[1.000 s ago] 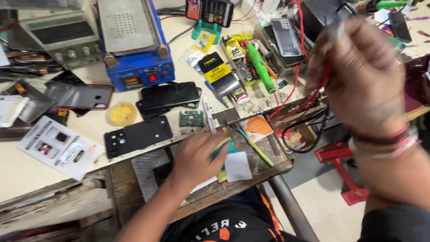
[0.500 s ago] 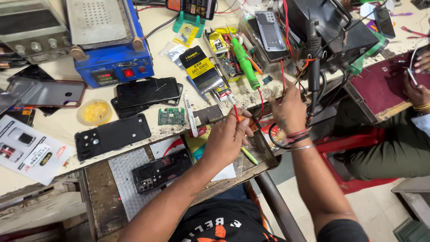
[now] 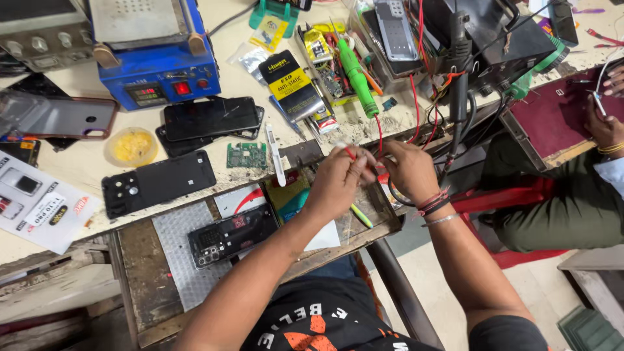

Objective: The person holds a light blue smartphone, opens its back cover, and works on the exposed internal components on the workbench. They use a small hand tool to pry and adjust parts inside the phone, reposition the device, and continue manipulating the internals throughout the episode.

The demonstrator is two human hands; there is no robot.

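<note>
Over the worktop's (image 3: 78, 166) front edge, the left hand (image 3: 338, 182) pinches a thin red wire (image 3: 379, 133) at its tip, and the right hand (image 3: 406, 170) grips the same lead close by. The opened phone (image 3: 233, 235) lies untouched on the pull-out tray (image 3: 140, 260), so the wire work looks barely started.

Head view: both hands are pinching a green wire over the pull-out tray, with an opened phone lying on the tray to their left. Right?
Not quite. The head view shows the left hand and right hand pinching a red wire, not a green one. They are over the pull-out tray, with the opened phone to their left.
</note>
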